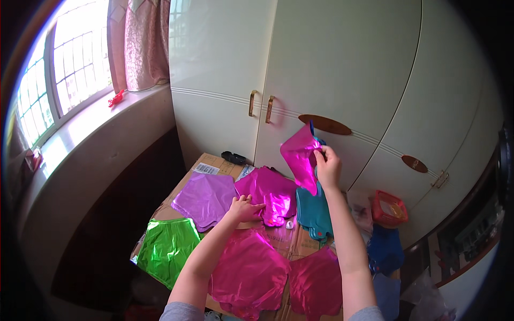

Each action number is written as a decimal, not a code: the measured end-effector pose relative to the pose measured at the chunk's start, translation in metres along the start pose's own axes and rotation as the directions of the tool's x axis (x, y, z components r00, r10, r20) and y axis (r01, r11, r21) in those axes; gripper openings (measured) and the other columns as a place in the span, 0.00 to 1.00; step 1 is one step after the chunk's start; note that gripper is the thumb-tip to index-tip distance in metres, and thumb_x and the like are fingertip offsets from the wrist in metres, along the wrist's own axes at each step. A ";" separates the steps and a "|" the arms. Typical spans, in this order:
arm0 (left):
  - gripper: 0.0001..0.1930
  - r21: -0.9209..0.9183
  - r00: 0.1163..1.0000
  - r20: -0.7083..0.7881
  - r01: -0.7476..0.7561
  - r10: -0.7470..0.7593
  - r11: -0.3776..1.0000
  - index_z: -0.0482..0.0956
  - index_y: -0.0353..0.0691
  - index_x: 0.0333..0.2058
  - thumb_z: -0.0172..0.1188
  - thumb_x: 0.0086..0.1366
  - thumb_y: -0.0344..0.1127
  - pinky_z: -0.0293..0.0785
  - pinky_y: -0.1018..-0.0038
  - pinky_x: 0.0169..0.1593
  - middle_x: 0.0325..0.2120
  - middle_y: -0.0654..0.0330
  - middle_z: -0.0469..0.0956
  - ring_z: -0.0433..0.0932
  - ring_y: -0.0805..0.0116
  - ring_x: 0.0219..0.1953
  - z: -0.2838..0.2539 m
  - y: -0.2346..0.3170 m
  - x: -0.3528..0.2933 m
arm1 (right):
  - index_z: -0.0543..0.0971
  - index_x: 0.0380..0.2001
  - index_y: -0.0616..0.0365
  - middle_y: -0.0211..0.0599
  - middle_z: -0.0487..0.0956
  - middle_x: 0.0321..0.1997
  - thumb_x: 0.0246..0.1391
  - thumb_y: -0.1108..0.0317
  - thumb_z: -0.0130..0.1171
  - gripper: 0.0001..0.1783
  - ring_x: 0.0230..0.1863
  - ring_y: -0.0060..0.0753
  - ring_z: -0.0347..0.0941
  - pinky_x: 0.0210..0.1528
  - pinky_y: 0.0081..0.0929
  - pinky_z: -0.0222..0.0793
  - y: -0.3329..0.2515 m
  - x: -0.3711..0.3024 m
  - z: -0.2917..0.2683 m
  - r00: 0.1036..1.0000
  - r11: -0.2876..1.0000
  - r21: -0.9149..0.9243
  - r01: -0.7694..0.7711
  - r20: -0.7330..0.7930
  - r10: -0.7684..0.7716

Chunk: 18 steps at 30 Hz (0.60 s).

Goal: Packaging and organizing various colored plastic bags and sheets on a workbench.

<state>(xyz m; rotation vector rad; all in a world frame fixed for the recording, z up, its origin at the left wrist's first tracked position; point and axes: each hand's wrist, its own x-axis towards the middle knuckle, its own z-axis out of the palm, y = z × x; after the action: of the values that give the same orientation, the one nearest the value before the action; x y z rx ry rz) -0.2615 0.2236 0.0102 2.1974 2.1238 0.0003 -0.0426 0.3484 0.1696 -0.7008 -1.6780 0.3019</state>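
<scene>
My right hand (327, 166) is raised in front of the cupboard. Pinched by its edge between thumb and fingers is a shiny magenta foil sheet (301, 158), hanging folded with a bit of blue at its back. Fingers stretched out, my left hand (246, 209) lies at the lower left edge of a stack of magenta foil sheets (270, 190). Left of that stack is a lilac foil pile (203, 198), and a green foil pile (167, 249) lies nearer. A teal foil pile (313, 211) sits below the raised sheet. Two more magenta piles, one larger (249, 270) and one smaller (317, 281), lie between my forearms.
Brown cardboard (206, 160) lies under the piles. A black object (233, 157) rests at its far edge. On the right are a red plastic basket (390, 208) and a dark blue foil pile (385, 249). White cupboard doors (337, 64) stand behind; a windowsill (96, 134) runs along the left.
</scene>
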 end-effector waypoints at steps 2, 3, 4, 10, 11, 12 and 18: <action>0.32 -0.028 1.000 -0.013 0.005 -0.006 1.000 0.65 0.75 0.59 0.54 0.54 0.66 0.58 0.51 0.57 0.61 0.48 0.62 0.63 0.50 0.60 -0.002 0.002 -0.002 | 0.77 0.34 0.58 0.45 0.78 0.29 0.55 0.71 0.57 0.04 0.28 0.42 0.77 0.28 0.33 0.70 -0.036 0.002 0.011 0.976 0.975 -0.067 0.211 -0.036 -0.213; 0.31 -0.056 1.000 -0.020 0.014 -0.015 0.998 0.66 0.72 0.58 0.54 0.55 0.65 0.58 0.51 0.58 0.60 0.49 0.63 0.63 0.51 0.60 -0.004 0.003 -0.003 | 0.77 0.33 0.58 0.43 0.78 0.30 0.54 0.72 0.56 0.04 0.30 0.44 0.77 0.31 0.34 0.71 -0.048 0.000 0.018 0.955 0.949 -0.104 0.297 0.016 -0.297; 0.30 -0.083 0.999 -0.029 0.022 -0.024 0.996 0.68 0.69 0.58 0.54 0.55 0.64 0.58 0.51 0.58 0.60 0.50 0.63 0.64 0.52 0.60 -0.006 0.003 -0.004 | 0.77 0.33 0.58 0.41 0.79 0.31 0.53 0.73 0.54 0.04 0.33 0.46 0.76 0.34 0.36 0.72 -0.059 -0.001 0.026 0.923 0.913 -0.136 0.384 0.069 -0.378; 0.26 -0.067 0.969 -0.172 0.168 -0.178 0.983 0.74 0.54 0.53 0.57 0.58 0.58 0.57 0.49 0.58 0.57 0.58 0.68 0.64 0.59 0.60 -0.022 -0.059 -0.049 | 0.71 0.31 0.52 0.30 0.72 0.27 0.49 0.69 0.52 0.04 0.30 0.29 0.73 0.29 0.25 0.72 -0.078 -0.055 0.118 0.527 0.556 -0.019 0.831 0.348 -0.775; 0.27 -0.088 0.961 -0.146 0.222 -0.233 0.971 0.74 0.53 0.53 0.57 0.57 0.57 0.58 0.50 0.58 0.57 0.57 0.68 0.64 0.59 0.60 -0.028 -0.072 -0.062 | 0.70 0.31 0.51 0.29 0.69 0.25 0.49 0.68 0.52 0.05 0.28 0.27 0.72 0.27 0.25 0.71 -0.077 -0.071 0.133 0.473 0.511 -0.019 0.859 0.406 -0.781; 0.27 -0.103 0.950 -0.119 0.279 -0.290 0.955 0.74 0.52 0.53 0.58 0.57 0.57 0.58 0.50 0.58 0.57 0.57 0.69 0.64 0.59 0.61 -0.033 -0.086 -0.076 | 0.69 0.32 0.50 0.28 0.67 0.22 0.50 0.67 0.52 0.05 0.26 0.26 0.70 0.25 0.24 0.70 -0.077 -0.087 0.146 0.419 0.464 -0.015 0.886 0.458 -0.784; 0.25 -0.126 0.913 0.018 0.407 -0.408 0.905 0.75 0.48 0.50 0.58 0.56 0.54 0.58 0.46 0.58 0.54 0.56 0.71 0.68 0.58 0.58 -0.012 -0.145 -0.131 | 0.71 0.31 0.48 0.27 0.71 0.25 0.48 0.68 0.52 0.05 0.27 0.26 0.72 0.28 0.24 0.71 -0.064 -0.176 0.190 0.248 0.436 0.287 0.853 0.513 -0.822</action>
<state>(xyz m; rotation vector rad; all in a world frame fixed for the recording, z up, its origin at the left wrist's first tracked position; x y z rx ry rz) -0.4115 0.0986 0.0207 1.6506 2.4694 0.1141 -0.2272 0.2270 0.0204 0.4489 -2.4298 -0.3759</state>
